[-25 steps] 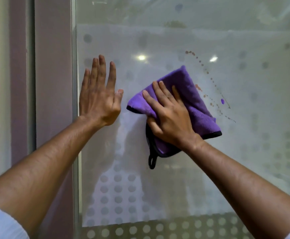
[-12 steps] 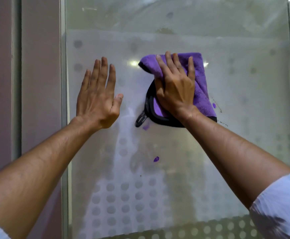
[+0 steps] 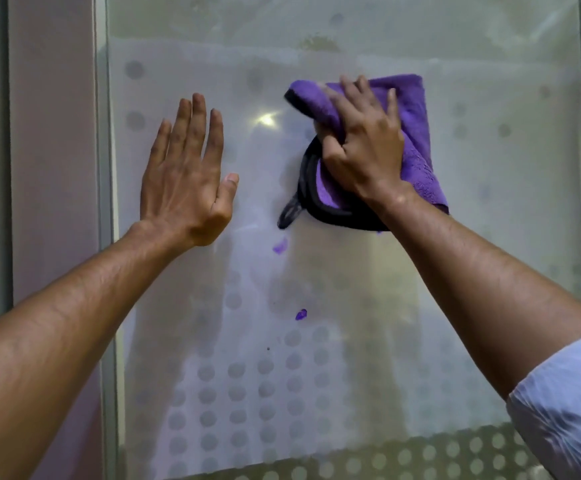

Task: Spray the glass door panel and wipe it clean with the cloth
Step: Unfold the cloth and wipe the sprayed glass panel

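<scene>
the left hand (image 3: 187, 174) lies flat on the glass door (image 3: 490, 271) near its left edge, fingers straight, holding nothing. the right hand (image 3: 363, 147) presses the purple cloth (image 3: 417, 133) against the upper middle, fingers curled into its folds.

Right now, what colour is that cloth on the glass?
Purple with a black edge and loop, seen in the head view: the cloth under the right hand.

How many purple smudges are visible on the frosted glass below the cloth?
2: a faint purple smudge just under the purple microfibre cloth, and a small darker purple spot lower down. More may hide behind the cloth.
</scene>
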A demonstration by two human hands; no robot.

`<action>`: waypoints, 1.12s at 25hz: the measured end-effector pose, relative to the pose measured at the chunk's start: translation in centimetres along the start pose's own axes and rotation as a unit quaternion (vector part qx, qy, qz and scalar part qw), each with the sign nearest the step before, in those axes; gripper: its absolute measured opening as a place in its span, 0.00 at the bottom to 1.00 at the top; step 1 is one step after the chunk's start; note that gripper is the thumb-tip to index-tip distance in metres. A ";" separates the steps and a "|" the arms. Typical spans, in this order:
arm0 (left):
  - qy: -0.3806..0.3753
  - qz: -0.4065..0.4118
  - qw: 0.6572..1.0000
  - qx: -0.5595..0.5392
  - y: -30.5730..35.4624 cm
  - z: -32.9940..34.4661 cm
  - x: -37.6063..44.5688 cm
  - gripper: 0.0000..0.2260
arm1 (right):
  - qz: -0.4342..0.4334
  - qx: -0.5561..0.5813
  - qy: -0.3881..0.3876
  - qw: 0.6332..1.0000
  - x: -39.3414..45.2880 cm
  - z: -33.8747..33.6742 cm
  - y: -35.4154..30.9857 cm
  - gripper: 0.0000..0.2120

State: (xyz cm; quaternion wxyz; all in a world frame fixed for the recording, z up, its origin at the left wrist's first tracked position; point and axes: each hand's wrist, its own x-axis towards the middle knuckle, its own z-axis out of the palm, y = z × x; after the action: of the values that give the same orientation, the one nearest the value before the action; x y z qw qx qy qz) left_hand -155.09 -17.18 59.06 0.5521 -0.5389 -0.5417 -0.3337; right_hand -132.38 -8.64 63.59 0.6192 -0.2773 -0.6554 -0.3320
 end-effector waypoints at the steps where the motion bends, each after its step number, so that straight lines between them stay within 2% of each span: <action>1: -0.001 -0.005 1.000 -0.003 0.1 0.0 -0.1 0.36 | -0.037 0.004 -0.009 0.999 -1.0 -0.2 0.4 0.24; 3: -0.005 -0.012 1.000 -0.010 0.5 0.0 -0.3 0.35 | -0.057 -0.006 -0.015 0.998 -3.3 -0.6 1.9 0.25; 4: -0.007 -0.012 1.000 -0.011 0.7 0.0 -0.5 0.35 | -0.030 -0.014 -0.005 0.999 -4.3 -0.8 2.8 0.26; 7: -0.011 -0.007 1.000 -0.011 0.9 -0.1 -1.0 0.35 | 0.132 -0.010 0.036 0.991 -6.1 -1.1 4.6 0.27; 9: -0.007 -0.007 1.000 -0.008 1.0 0.0 -1.3 0.35 | 0.177 0.012 0.044 0.983 -5.7 -0.9 4.3 0.27; 11: -0.003 -0.009 1.000 -0.004 1.1 0.2 -1.3 0.35 | 0.150 0.003 0.036 0.988 -5.2 -0.5 3.4 0.27; 16: 0.001 -0.010 1.000 0.000 1.0 0.4 -1.2 0.35 | -0.039 0.000 0.011 0.999 -9.6 -0.2 2.4 0.27; 18: 0.000 -0.012 1.000 -0.005 1.0 0.3 -1.3 0.35 | -0.056 -0.008 0.002 0.998 -12.5 -1.1 4.2 0.27; 19: 0.000 -0.015 1.000 -0.007 1.0 0.2 -1.4 0.35 | -0.028 -0.005 0.009 1.000 -13.2 -1.5 5.2 0.28; 21: 0.002 -0.029 1.000 -0.008 1.1 0.2 -1.7 0.35 | 0.087 0.011 0.039 0.995 -13.2 -1.8 6.3 0.29; 24: 0.008 -0.041 0.999 -0.002 1.3 0.5 -2.0 0.35 | 0.225 0.053 0.083 0.969 -10.6 -1.3 5.2 0.28; 26: 0.010 -0.040 0.999 -0.003 1.3 0.5 -1.9 0.35 | 0.244 0.058 0.095 0.963 -8.9 -0.9 4.1 0.28; 28: 0.013 -0.037 0.999 -0.003 1.3 0.5 -1.9 0.34 | 0.203 0.044 0.067 0.976 -8.3 -0.6 3.0 0.28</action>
State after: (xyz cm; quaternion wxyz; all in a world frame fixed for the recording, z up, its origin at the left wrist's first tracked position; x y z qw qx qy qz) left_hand -154.31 -16.80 56.88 0.5447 -0.5156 -0.5534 -0.3621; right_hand -129.07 -6.83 55.64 0.7280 -0.3542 -0.5560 -0.1881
